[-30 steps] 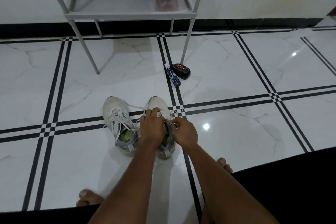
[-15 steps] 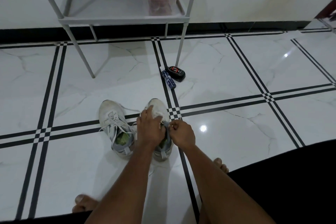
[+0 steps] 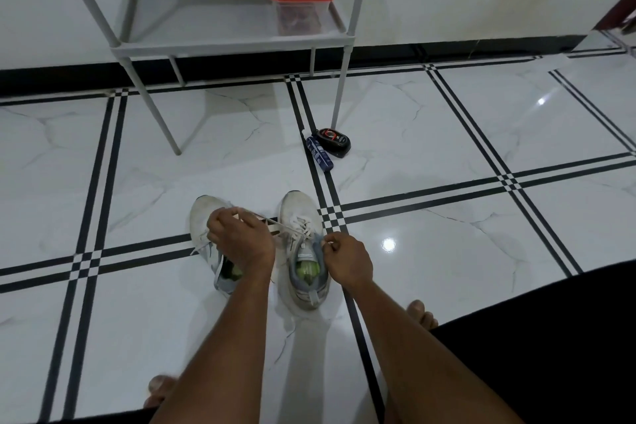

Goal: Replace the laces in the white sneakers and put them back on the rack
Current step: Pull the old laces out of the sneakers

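Laces [image 3: 292,224] on the right sneaker [image 3: 304,251] now stretch taut: your left hand [image 3: 241,241] has swung left over the left sneaker [image 3: 203,217], gripping one end. Your right hand [image 3: 347,260] pinches the other, so you're tightening, with the rack [image 3: 230,45] waiting.

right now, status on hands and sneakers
Left hand and right hand each pinch a lace end. Right sneaker half laced, on floor. Nothing blocking rack.

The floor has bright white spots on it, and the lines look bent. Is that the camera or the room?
Head view: the spots are lamp glare on the glossy floor; a second shows farther right. The tile lines bow and the rack legs splay from the wide-angle lens. The left hand and lace are slightly motion-blurred; the right hand is sharper.
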### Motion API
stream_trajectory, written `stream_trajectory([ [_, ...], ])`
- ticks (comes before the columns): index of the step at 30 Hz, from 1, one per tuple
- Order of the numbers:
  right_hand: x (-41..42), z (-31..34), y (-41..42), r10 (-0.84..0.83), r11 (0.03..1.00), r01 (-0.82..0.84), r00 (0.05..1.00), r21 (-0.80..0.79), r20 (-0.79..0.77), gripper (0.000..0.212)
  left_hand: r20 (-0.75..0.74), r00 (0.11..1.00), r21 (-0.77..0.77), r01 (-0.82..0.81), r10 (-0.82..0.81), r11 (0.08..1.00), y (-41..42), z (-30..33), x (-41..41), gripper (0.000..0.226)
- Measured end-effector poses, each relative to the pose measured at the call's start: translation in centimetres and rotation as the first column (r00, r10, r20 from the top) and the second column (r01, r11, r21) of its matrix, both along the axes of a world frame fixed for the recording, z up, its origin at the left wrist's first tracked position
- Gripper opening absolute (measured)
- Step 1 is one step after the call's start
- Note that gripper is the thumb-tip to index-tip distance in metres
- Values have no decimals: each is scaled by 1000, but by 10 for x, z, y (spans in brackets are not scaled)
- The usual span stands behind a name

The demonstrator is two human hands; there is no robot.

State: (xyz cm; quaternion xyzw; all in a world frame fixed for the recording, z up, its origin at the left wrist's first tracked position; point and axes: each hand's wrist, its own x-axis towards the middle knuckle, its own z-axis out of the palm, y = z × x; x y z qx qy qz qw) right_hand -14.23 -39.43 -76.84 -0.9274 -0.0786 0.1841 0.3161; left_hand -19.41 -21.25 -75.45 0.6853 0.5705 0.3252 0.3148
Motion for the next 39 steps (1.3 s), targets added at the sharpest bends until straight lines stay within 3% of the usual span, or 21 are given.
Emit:
stream_trajectory([
  [2, 0, 0, 0, -9, 1000, 9, 1000, 10, -19, 23, -54, 991, 66, 125, -122, 990, -5, -1, -7, 35],
  [3, 1, 1, -1, -15, 1000, 15, 1000, 15, -21, 23, -133, 953, 109, 288, -273, 952, -11, -2, -8, 42],
  [5, 2, 2, -1, -11, 1000, 11, 1000, 17, -17, 21, -345, 732, 77, 646, -588, 760, -25, -10, -9, 47],
  [7, 1, 3, 0, 0, 1000, 0, 1000, 13, -14, 20, -499, 512, -5, 805, -699, 593, -36, -18, -10, 40],
  [9, 0, 5, 0, 5, 1000, -5, 1000, 5, 4, 21, -575, 460, 0, 827, -677, 563, -43, -22, -11, 26],
  [12, -2, 2, -1, 4, 1000, -3, 1000, -8, 14, 21, -483, 560, 97, 799, -674, 594, -44, -23, -10, 19],
  [14, -4, 1, -1, -1, 1000, 1, 1000, -8, 18, 20, -291, 719, 101, 679, -631, 727, -37, -19, -5, 16],
  [16, -3, 1, 0, -1, 1000, 2, 1000, -6, 17, 20, -81, 879, 40, 475, -471, 879, -30, -8, 0, 14],
  [18, -2, 0, 0, -6, 1000, 6, 1000, -8, 14, 20, 14, 951, 0, 308, -308, 951, -20, 3, 3, 15],
  [20, -3, -2, 0, -5, 1000, 5, 1000, 2, 1, 21, -64, 965, 58, 260, -256, 964, -7, 9, 0, 20],
  [22, -4, 0, 0, -13, 1000, 13, 1000, 12, -15, 21, -162, 931, 118, 347, -327, 930, -6, 13, -4, 51],
  [24, -2, -1, -1, -30, 999, 32, 999, 44, -46, 22, -63, 903, 15, 427, -426, 904, -18, 15, -12, 76],
  [26, -2, -3, -2, -46, 996, 52, 995, 71, -83, 25, 24, 858, -138, 511, -513, 848, -36, 10, -23, 68],
  [28, -1, -6, -2, -75, 990, 89, 989, 107, -126, 21, 10, 806, -215, 579, -592, 786, -51, -7, -36, 47],
  [32, 0, -7, 3, -194, 939, 261, 940, 222, -282, 14, 36, 897, -258, 434, -440, 863, -58, -25, -44, 16],
  [33, 1, -6, 5, -177, 951, 232, 951, 205, -254, 10, 45, 914, -290, 398, -403, 870, -57, -25, -43, 12],
  [36, 4, -3, 12, 135, 991, -135, 991, -3, 11, 43, 54, 924, -353, 372, -378, 859, -56, -24, -40, 14],
  [39, -1, 2, 28, 402, 910, -358, 882, -208, 245, 39, 26, 919, -336, 379, -393, 862, -55, -28, -40, 14],
])
